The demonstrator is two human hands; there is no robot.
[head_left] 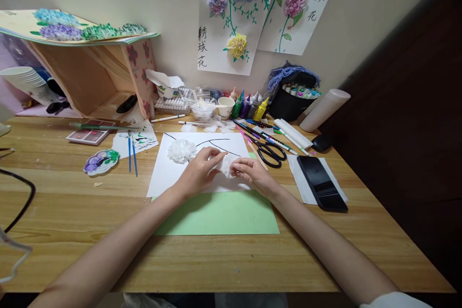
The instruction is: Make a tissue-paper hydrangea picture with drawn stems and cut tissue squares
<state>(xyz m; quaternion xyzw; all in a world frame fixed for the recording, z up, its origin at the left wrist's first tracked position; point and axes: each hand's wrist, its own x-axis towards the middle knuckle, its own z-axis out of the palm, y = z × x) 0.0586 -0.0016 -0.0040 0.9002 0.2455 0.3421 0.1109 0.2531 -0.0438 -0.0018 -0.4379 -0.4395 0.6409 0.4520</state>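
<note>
Over the white sheet (163, 173), left hand (200, 173) and right hand (258, 176) pinch one tissue (226, 165). Light pressure should prevent tearing.

A pale, whitish sleeve (395, 301) is worn on the right arm (332, 243), with only its curved edge shown; it is seen as plain, and its weave cannot be made out. From the sleeve onward, the right arm is bared and is narrowed toward a slim wrist (277, 191). At the end away from the sleeve, the right hand (258, 175) is uncovered, with slender fingers (246, 169). Across from the sleeve, the left arm (122, 240) is likewise bared, long and tapered, and is ended by an uncovered left hand (198, 172)
</note>
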